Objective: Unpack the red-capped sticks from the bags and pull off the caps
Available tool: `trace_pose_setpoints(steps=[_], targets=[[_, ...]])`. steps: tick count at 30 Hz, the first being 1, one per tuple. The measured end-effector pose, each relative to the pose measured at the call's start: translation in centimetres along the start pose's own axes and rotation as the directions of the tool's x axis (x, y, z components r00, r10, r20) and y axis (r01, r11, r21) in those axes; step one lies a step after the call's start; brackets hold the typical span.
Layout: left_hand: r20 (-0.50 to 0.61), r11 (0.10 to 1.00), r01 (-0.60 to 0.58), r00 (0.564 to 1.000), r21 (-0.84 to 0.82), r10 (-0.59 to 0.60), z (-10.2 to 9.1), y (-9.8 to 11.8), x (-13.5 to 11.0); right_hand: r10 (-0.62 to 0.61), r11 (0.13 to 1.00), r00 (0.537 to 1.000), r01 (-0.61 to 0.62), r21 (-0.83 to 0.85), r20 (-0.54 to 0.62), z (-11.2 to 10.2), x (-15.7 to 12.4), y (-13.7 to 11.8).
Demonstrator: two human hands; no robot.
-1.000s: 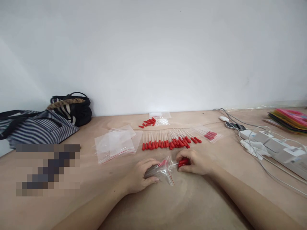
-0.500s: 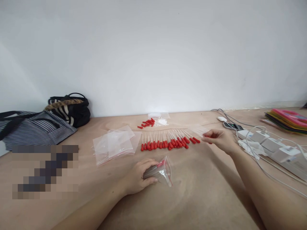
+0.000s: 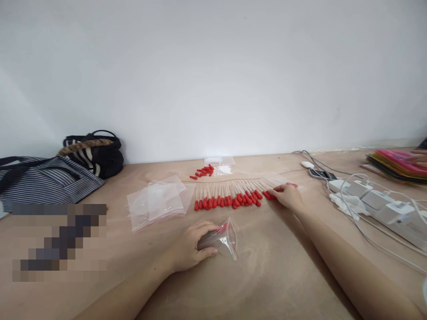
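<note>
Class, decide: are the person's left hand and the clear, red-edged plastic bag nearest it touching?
Touching. The head view shows the left hand curled around the clear, red-edged plastic bag, thumb and fingers against its sides.

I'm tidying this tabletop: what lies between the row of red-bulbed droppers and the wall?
In the head view, loose red bulbs and a transparent bag lie between the droppers and the wall.

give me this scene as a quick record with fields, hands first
left hand: around a clear zip bag, mouth open, red showing inside
right hand: fingertips at the right end of the row of red-bulbed droppers
left of row: flat zip bags, overlapping
behind row: loose red bulbs
far left: striped bag
far right: white chargers, cables
</note>
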State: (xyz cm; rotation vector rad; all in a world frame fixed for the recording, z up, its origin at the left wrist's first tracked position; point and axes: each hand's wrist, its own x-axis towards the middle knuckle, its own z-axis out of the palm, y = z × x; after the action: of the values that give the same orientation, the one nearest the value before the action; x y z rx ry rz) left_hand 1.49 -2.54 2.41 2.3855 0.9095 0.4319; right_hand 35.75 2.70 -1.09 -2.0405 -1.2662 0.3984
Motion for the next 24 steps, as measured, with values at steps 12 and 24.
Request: trace_pose_setpoints(steps=[12, 24], targets=[[0.004, 1.000, -0.008, 1.000, -0.001, 0.008, 0.1, -0.3, 0.0, 0.053, 0.998, 0.997, -0.055, 0.030, 0.055, 0.5, -0.4, -0.2], [0.012, 1.000, 0.005, 1.000, 0.014, -0.005, 0.1, -0.3, 0.0, -0.084, 0.980, 0.993, 0.067, -0.186, -0.083, -1.0, -1.5, -1.1]])
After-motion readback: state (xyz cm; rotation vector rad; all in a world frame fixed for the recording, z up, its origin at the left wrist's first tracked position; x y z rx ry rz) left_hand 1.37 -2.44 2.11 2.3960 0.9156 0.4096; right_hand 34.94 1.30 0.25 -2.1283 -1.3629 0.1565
